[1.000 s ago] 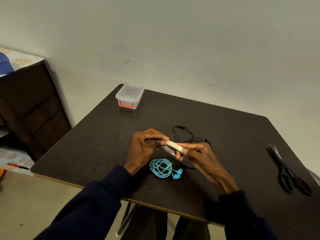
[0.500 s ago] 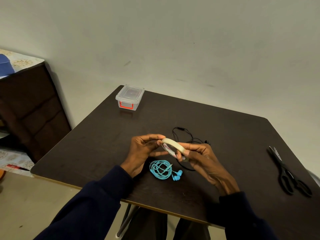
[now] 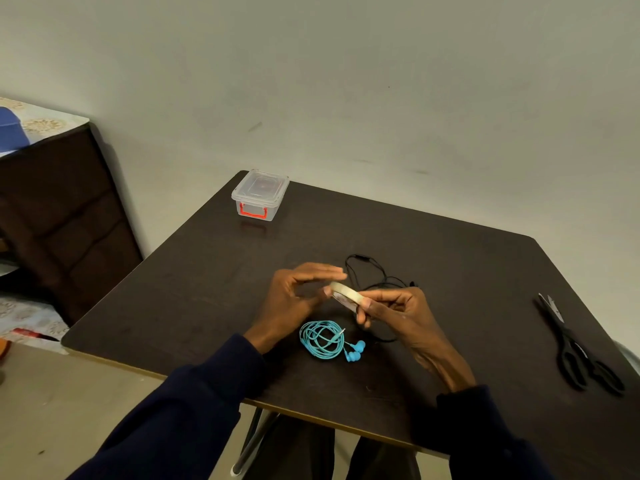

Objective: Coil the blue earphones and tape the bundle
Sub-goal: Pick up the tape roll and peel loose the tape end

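Observation:
The blue earphones (image 3: 323, 339) lie coiled in a small bundle on the dark table (image 3: 467, 278), near its front edge, with both earbuds at the bundle's right. Just above them my right hand (image 3: 398, 311) grips a roll of pale tape (image 3: 346, 292), held on edge. My left hand (image 3: 298, 296) is at the roll's left end, its thumb tip touching the tape and its fingers stretched out straight over it.
A black earphone cable (image 3: 370, 275) lies loose behind my hands. Black scissors (image 3: 576, 344) lie at the table's right edge. A clear lidded box with a red latch (image 3: 259, 194) stands at the far left corner. A dark cabinet (image 3: 59, 209) stands left of the table.
My left hand's fingers have uncurled from a pinch on the tape roll's end and now stretch straight above it. The right hand keeps holding the roll. The blue coil has not moved.

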`<state>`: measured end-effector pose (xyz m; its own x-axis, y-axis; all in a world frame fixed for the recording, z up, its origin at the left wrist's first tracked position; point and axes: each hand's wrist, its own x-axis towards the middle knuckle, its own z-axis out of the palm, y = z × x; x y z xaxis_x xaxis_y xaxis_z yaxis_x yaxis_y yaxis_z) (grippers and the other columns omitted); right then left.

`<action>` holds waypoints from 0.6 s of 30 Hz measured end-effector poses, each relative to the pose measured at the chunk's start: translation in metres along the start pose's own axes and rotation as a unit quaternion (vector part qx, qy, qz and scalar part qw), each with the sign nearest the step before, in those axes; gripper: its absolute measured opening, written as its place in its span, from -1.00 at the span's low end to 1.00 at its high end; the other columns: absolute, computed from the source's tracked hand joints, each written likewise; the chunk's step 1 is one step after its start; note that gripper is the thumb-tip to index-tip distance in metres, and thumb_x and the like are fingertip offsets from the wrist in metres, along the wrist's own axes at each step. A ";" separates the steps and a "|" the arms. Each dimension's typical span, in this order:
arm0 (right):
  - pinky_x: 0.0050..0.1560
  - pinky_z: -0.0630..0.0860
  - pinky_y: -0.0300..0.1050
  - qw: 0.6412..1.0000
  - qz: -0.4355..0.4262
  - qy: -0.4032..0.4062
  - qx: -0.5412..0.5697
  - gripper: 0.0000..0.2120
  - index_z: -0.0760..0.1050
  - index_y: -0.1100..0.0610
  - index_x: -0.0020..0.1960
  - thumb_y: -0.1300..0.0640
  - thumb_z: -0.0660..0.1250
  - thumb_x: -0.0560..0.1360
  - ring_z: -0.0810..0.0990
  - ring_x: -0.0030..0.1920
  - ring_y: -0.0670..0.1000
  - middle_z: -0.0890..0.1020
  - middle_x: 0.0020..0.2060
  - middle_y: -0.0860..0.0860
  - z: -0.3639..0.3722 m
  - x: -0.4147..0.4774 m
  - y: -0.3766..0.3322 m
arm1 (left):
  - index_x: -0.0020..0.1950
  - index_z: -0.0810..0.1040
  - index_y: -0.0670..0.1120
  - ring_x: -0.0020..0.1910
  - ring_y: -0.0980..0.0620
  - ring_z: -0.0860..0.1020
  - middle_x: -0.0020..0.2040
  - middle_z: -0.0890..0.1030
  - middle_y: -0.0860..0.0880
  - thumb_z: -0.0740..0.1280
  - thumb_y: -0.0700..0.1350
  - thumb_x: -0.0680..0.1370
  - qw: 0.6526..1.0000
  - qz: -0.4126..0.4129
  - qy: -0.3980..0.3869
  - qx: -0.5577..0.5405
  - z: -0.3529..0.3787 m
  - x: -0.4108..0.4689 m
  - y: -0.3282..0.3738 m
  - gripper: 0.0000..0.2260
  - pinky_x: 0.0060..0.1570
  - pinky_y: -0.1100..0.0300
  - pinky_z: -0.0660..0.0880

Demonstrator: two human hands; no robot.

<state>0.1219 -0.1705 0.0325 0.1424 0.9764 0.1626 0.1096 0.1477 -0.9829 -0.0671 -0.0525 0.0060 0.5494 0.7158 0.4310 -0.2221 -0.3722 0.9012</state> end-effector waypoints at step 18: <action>0.07 0.60 -0.10 0.999 0.023 -0.043 0.014 -0.74 0.70 0.06 0.14 0.03 0.40 0.50 0.68 -0.11 0.06 0.72 -0.17 0.18 -0.005 0.003 0.003 | 0.02 0.73 -0.18 -0.01 0.06 0.68 -0.05 0.73 0.00 0.48 -0.31 0.48 0.997 0.030 0.010 0.075 0.006 0.005 0.003 -0.86 0.05 0.23 0.58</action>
<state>0.1276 -0.1674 0.0301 0.0613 0.9919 0.1112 0.0769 0.1064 -0.9913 -0.0603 -0.0532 0.0102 0.5215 0.7009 0.4866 -0.1303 -0.4982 0.8572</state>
